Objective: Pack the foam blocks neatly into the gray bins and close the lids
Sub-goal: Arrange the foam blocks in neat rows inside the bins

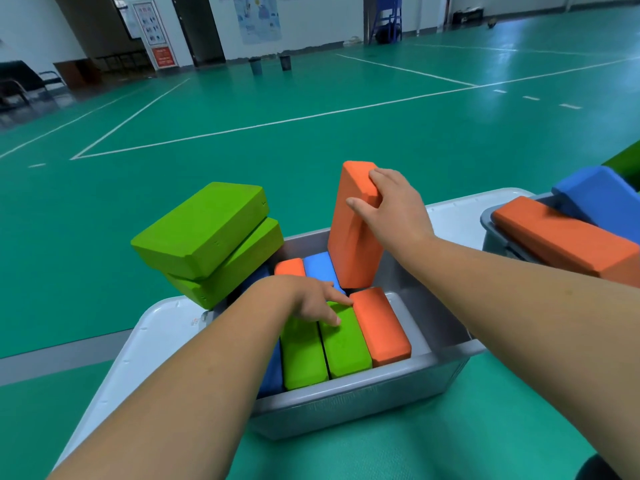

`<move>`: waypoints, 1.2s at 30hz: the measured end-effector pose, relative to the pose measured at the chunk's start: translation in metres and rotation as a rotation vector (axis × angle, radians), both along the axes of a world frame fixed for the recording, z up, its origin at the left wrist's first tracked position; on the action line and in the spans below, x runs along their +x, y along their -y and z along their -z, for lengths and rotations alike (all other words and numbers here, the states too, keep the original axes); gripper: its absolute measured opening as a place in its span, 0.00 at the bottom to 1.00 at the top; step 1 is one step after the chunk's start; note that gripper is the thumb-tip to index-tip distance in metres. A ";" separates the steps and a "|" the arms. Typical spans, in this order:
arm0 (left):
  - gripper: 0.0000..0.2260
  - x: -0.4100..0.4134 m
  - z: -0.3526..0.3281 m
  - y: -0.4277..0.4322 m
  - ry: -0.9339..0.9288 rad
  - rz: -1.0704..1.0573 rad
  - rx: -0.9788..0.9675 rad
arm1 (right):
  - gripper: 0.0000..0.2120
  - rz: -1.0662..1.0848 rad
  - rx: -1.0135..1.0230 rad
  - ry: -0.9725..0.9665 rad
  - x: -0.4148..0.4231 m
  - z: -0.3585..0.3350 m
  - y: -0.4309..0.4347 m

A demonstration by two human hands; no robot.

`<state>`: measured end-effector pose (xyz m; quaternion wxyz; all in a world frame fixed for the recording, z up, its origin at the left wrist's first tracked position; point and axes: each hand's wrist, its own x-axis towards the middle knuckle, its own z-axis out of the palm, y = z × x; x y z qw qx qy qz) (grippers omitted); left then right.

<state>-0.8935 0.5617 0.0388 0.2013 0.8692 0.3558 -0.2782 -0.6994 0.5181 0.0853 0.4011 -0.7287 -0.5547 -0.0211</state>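
Two-handed now: pinching upright orange foam block (349, 244) at its top end with right grip (394, 209), lower end down in gray bin (363, 388), pressing flat-fingered left grip (311, 299) on packed green block (343, 344); probably light, squashy, grippy, so take across narrow faces.

Both forearms reach from the lower frame to centre, the left hand (313, 299) flat-fingered and pressing down, the right hand (394, 206) higher, gripping the orange block (349, 244).

At the gray bin (363, 389)
My R hand (394, 206) grips upright orange block (349, 244); L hand (311, 296) touches green block (346, 348) inside.
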 end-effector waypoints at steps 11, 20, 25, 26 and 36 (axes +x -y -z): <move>0.25 0.006 0.002 -0.004 -0.018 0.012 0.000 | 0.32 -0.075 -0.163 0.080 -0.005 0.025 0.000; 0.24 -0.002 -0.003 -0.003 0.090 -0.033 0.017 | 0.20 -0.193 -0.820 0.398 -0.025 0.046 -0.011; 0.27 -0.003 -0.002 -0.015 0.209 -0.086 0.238 | 0.27 -0.227 -0.848 0.383 -0.016 0.045 -0.005; 0.29 -0.001 -0.003 -0.017 0.262 -0.091 0.267 | 0.28 -0.236 -0.849 0.367 -0.012 0.044 -0.003; 0.58 0.033 0.029 -0.016 0.388 -0.050 0.270 | 0.38 -0.338 -0.958 0.420 0.012 0.044 0.001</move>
